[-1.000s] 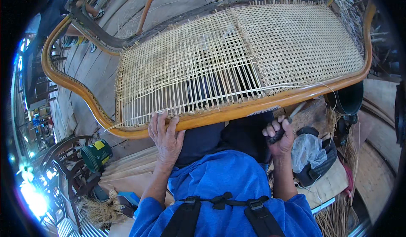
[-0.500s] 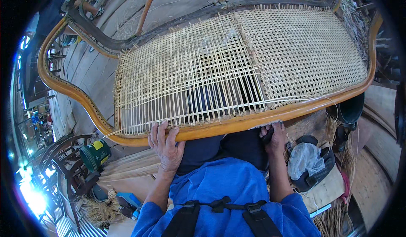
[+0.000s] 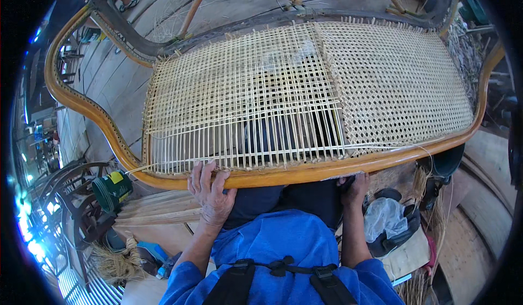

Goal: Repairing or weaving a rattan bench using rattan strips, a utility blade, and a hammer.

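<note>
A curved wooden seat frame lies across my lap, its front rail nearest me. Woven cane fills its right half in a tight pattern with small holes. On the left half the cane webbing is looser, and bare upright strands show near the rail. My left hand grips the rail, fingers bent over its top. Below the rail to the right, my right hand is closed on a dark object, mostly hidden; a pale strip shows beside it under the rail. One long cane strand runs along the rail.
A dark green can and a bundle of fibre sit at the left. To the right are a clear plastic bag, a dark green bucket and loose strands. Wooden boards lie near my left arm.
The frame sits slightly lower in view, and its right end has dipped. My right hand has shifted down and tucked further under the rail, hiding more of the dark object. My left hand keeps its grip.
</note>
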